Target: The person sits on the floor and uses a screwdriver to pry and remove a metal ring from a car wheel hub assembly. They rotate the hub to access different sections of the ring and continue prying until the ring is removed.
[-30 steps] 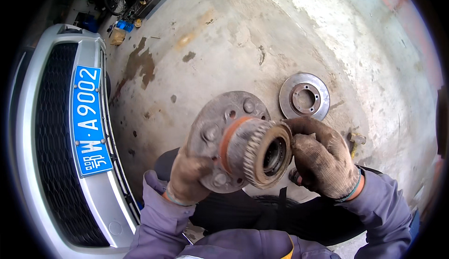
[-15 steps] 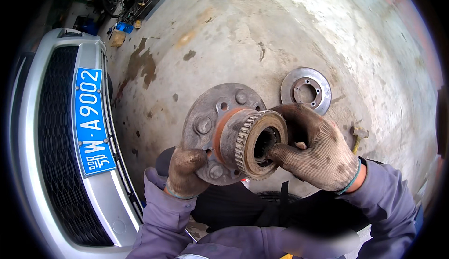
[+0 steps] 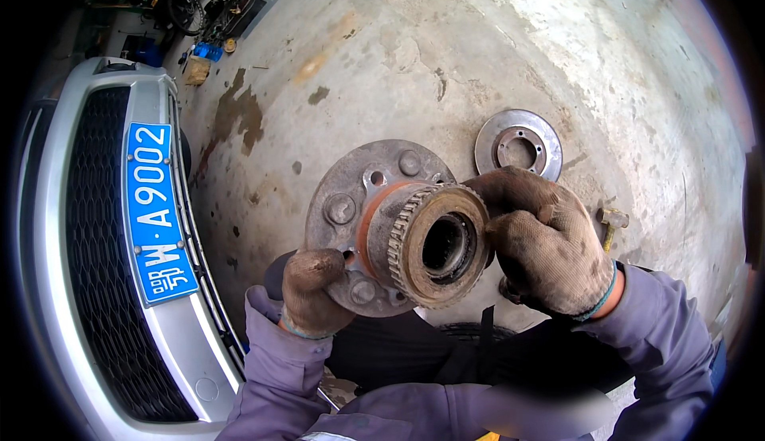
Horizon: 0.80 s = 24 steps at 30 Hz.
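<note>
A worn metal wheel hub (image 3: 381,211) is held up before me, tilted so that its open bore faces me and to the right. My left hand (image 3: 315,290), in a dirty knitted glove, clamps the lower left edge of the flange, thumb on top. Around the hub's near end runs a toothed ring (image 3: 406,238). My right hand (image 3: 550,242), gloved likewise, is curled at the ring's right side; its thumb and forefinger grip the rim of the end. The bore shows dark inside. The right hand's other fingers are partly hidden.
On the concrete floor (image 3: 382,66) lie a brake disc (image 3: 550,142) beyond my right hand and a hammer (image 3: 612,219) to its right. A silver car's front bumper (image 3: 187,345) with a blue plate (image 3: 159,210) stands close on my left. Bikes and clutter fill the far left.
My right thumb has come out of the bore to the rim, and the hand's fingers have curled in. The hub has turned slightly, showing more of the bore.
</note>
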Motion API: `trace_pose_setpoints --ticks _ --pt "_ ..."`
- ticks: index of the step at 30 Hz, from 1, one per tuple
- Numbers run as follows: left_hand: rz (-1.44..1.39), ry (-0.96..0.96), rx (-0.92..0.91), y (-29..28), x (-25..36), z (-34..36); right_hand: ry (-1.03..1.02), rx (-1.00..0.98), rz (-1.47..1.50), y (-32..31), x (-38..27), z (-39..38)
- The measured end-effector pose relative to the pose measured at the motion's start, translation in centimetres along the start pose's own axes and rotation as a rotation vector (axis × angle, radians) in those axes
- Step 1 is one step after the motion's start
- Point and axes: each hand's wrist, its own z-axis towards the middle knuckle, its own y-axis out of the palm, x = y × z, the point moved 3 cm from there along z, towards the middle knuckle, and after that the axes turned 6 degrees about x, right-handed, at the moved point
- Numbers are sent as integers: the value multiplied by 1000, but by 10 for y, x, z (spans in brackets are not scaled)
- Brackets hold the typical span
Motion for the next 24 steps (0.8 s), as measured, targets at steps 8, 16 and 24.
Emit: trace_pose_setpoints --ticks 8,16,24 --pt "125 60 64 3 3 2 -11 2 -81 1 10 -1" --pt "-20 207 24 10 15 -3 79 -34 43 -30 -26 16" --pt "-394 564 -143 -1 47 -23 774 359 66 -45 98 36"
